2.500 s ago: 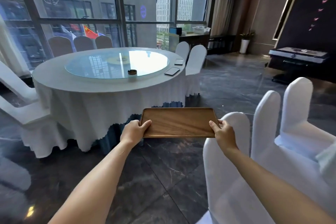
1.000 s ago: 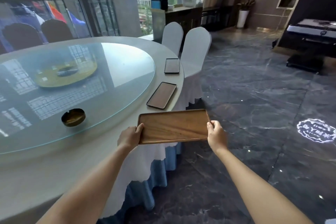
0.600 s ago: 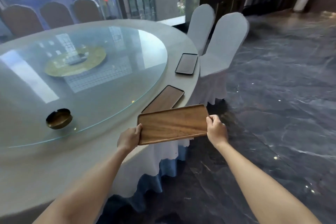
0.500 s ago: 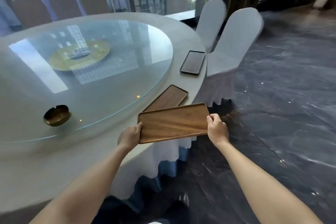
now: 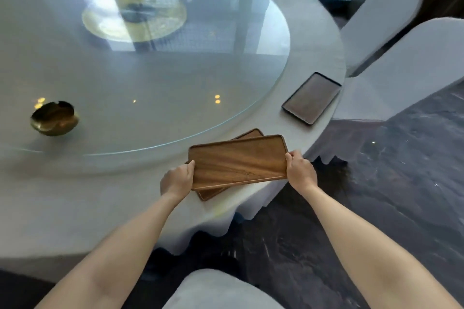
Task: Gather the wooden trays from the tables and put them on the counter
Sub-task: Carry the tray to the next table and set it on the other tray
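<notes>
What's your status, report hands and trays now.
Left hand and right hand grip held tray by its ends. It covers second tray on table. Third tray beyond. Nothing blocking.

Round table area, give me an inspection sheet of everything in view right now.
Surface: round white-clothed table with glass turntable.
Job's things: brown wooden tray held over a second wooden tray lying on the table; third, darker tray near the table edge.
Clutter: small brass bowl on the glass.
Hands: left hand and right hand grip the held tray's short ends.
Cables: nothing seen.
Surroundings: white-covered chairs, dark marble floor.
</notes>
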`<act>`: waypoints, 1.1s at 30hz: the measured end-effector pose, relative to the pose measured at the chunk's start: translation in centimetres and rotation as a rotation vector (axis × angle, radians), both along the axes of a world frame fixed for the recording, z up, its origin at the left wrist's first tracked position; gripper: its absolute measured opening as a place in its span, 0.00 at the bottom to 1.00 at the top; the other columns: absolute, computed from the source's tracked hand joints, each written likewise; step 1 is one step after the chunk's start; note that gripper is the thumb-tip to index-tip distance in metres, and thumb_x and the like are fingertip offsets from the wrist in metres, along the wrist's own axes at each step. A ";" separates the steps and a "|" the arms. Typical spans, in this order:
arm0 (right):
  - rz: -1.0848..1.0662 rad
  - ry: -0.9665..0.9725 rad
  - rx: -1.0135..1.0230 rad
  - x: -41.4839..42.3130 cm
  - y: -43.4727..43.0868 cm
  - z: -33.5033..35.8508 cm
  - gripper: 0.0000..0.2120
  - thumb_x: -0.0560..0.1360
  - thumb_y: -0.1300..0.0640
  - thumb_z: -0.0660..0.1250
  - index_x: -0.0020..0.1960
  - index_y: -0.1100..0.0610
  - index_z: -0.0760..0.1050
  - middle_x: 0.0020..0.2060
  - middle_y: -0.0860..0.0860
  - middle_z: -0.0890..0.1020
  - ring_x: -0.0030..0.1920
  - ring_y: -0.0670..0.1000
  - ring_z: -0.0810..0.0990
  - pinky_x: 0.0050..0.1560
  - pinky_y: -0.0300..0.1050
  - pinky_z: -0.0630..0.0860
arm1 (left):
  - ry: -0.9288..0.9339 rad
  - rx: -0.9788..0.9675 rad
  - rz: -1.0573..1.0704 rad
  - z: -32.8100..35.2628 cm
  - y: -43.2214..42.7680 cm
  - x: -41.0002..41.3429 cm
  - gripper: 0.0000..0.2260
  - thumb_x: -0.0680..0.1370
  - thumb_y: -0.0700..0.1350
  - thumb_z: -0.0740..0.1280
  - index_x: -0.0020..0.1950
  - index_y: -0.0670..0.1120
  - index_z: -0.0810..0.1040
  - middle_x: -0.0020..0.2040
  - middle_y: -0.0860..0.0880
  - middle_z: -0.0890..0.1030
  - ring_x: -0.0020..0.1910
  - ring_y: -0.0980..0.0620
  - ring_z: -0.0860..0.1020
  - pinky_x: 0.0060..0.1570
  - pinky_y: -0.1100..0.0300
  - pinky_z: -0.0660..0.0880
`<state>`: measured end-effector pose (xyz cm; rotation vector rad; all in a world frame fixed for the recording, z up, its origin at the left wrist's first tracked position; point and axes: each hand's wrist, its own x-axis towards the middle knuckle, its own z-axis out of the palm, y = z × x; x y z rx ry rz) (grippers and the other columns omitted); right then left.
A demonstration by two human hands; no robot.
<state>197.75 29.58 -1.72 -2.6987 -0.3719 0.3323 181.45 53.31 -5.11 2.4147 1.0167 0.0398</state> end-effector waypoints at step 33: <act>0.495 0.123 -0.299 8.5 4.7 -3.0 0.15 0.80 0.51 0.46 0.52 0.58 0.67 0.46 0.60 0.81 0.46 0.60 0.79 0.41 0.50 0.71 | 0.203 -0.005 0.273 -2.4 -4.3 -0.5 0.23 0.81 0.52 0.46 0.35 0.43 0.70 0.37 0.42 0.80 0.38 0.42 0.79 0.34 0.57 0.68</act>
